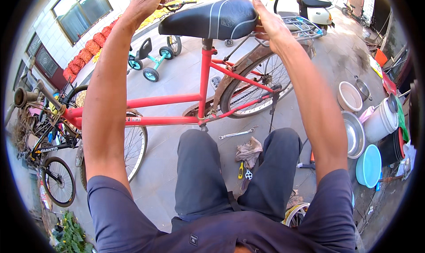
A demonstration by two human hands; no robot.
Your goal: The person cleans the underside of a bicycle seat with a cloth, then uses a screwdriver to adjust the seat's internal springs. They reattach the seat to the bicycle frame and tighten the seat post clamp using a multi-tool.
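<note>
A red bicycle [165, 100] stands side-on in front of me, its black saddle [212, 19] marked with grey lines. My right hand [275, 28] grips the back end of the saddle, thumb up along its rear edge and the other fingers lower, partly hidden. Near the top edge, left of the saddle's nose, my left hand [146, 4] is raised with curled fingers, apart from the saddle; what they hold, if anything, does not show. Behind the seat post are the rusty mudguard [241, 71], the rear wheel [285, 87] and a wire rack [297, 26].
On the paving lie a spanner [237, 133], a rag [249, 152], a yellow-handled screwdriver [241, 170] and a multi-hole wrench [249, 175]. Basins [368, 166] and buckets [381, 120] line the right. Beyond are a child's tricycle [150, 60], red sacks [84, 55] and a scooter [316, 7]; another bicycle [59, 181] stands left.
</note>
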